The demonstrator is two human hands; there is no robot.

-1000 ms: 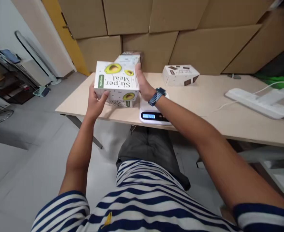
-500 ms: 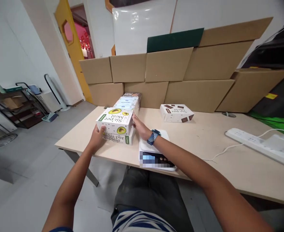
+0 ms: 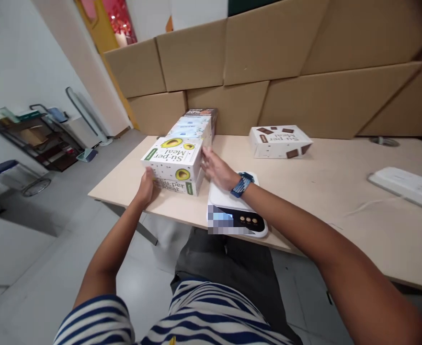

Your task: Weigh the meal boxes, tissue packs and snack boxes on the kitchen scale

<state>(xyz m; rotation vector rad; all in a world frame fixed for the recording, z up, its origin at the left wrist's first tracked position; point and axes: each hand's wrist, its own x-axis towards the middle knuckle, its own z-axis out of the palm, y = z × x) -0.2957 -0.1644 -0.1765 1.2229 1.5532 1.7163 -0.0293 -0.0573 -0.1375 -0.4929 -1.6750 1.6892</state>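
A white Su-per Meal box (image 3: 171, 155) with avocado pictures rests on top of a like box (image 3: 175, 186) near the table's left front. My left hand (image 3: 146, 187) holds the upper box's left side, its thumb at the front corner and its other fingers largely hidden. Against the right side of that box lies my right hand (image 3: 220, 168), its fingers fairly straight. Below my right wrist, which wears a blue woven band, sits a white kitchen scale (image 3: 228, 199) with a black button panel and a blurred-out display.
Behind the stack stand light-blue patterned boxes (image 3: 191, 127) and a dark brown box (image 3: 201, 112). A Su-per Meal box with chocolate pictures (image 3: 279, 143) lies farther right. A white power strip (image 3: 408, 187) is at the right. Cardboard panels (image 3: 246, 52) wall off the table's back.
My view has tipped downward, so the table sits higher in the picture. The upper avocado box sits closer over the lower one. My right hand's fingers look straighter than before.
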